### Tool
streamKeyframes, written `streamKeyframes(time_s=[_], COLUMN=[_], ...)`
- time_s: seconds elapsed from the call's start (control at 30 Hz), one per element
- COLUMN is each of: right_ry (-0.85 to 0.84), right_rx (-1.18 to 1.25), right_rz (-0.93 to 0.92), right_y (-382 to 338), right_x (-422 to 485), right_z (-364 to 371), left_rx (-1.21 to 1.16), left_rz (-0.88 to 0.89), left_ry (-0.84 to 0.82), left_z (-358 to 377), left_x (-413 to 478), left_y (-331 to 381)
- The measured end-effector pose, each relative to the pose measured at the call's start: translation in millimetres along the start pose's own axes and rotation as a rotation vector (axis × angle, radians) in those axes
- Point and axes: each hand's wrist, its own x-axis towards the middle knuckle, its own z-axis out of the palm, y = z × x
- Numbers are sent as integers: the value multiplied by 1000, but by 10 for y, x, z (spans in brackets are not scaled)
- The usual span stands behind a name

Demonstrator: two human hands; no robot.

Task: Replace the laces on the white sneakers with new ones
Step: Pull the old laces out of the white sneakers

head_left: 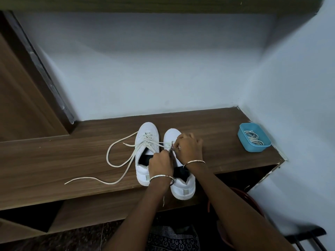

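Observation:
Two white sneakers stand side by side on a wooden shelf, toes toward the wall. The left sneaker carries a cream lace through its eyelets, and the lace's long loose ends trail left across the wood. Over the right sneaker my left hand and my right hand meet at the eyelets. Both hands pinch a lace end there. The hands hide most of that shoe's tongue and eyelets.
A blue plastic tub with several coiled laces sits at the shelf's right end near the wall corner. A wooden door frame rises at the left. A red stool edge shows below the shelf.

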Motion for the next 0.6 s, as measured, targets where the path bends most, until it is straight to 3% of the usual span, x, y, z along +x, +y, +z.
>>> streamKeyframes(time_s=[0.17, 0.4, 0.5, 0.6], right_ry=[74, 255, 270, 248], right_rx=[344, 753, 732, 578], right_rz=[233, 748, 935, 862], right_y=[192, 563, 759, 744], right_x=[27, 97, 78, -12], right_z=[-118, -235, -284, -241], left_rx=[-19, -17, -22, -23], left_rz=[3, 12, 11, 12], left_ry=[3, 16, 16, 25], left_z=[-4, -16, -17, -10], left_x=[-11, -28, -28, -31], left_y=[10, 8, 7, 6])
